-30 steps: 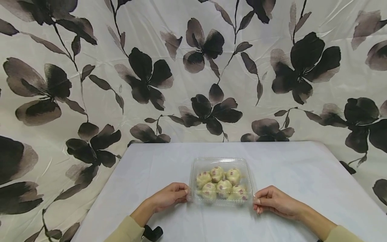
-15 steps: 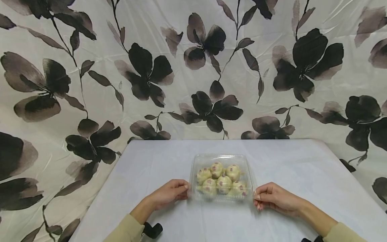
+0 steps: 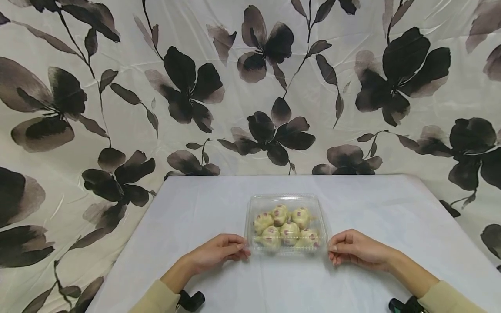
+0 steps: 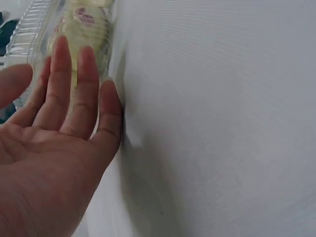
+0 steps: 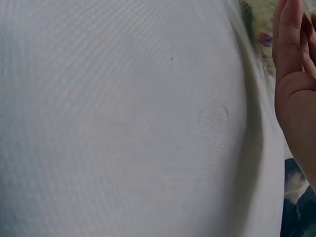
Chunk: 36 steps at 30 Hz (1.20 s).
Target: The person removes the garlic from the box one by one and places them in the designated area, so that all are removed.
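A clear plastic clamshell box (image 3: 287,200) lies closed on the white table. Inside sit several pale yellow, round pastry-like pieces (image 3: 290,234) with reddish marks. At the box's near left corner is my left hand (image 3: 213,253); its fingers look nearly straight in the left wrist view, with the thumb apart from them and the box (image 4: 32,37) just beyond the fingertips. My right hand (image 3: 362,251) lies beside the near right corner, fingertips close to the edge. Only part of this hand (image 5: 296,84) shows in the right wrist view, its visible finger fairly straight. Whether either hand touches the box is unclear.
The table (image 3: 203,200) wears a smooth white cover. Behind it hangs a pale curtain (image 3: 219,26) printed with dark flowers. Black devices are on both wrists, one at the left wrist (image 3: 192,301) and one at the right wrist (image 3: 403,305).
The left fingers, earlier pinching the box's left corner, have loosened and spread slightly. The right hand stays near its corner. The box stays between the hands, while the head view tilts slightly down.
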Each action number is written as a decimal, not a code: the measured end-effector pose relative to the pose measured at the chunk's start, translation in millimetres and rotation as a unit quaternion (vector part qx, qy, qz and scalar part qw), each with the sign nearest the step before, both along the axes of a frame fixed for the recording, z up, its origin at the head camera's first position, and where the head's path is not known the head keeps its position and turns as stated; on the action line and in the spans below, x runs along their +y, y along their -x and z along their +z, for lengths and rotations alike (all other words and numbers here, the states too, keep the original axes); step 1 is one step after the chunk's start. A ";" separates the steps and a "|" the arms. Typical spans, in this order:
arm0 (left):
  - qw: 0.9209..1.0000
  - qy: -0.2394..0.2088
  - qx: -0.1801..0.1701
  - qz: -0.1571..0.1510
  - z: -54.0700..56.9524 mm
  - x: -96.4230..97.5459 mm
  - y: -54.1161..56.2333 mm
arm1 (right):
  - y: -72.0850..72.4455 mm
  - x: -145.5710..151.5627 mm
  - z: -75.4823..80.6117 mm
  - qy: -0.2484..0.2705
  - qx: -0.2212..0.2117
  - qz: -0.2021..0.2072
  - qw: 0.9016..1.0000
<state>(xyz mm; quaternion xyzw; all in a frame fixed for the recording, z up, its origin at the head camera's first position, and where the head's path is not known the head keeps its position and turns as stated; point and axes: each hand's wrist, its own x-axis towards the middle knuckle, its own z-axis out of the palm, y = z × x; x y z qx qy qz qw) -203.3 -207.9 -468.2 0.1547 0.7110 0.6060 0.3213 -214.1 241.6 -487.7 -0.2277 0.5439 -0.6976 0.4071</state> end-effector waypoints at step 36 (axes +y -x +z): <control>0.993 -0.106 -0.037 0.026 -8.2 11.9 -12.0 | -1.7 -1.8 7.4 -0.002 0.013 0.016 1.000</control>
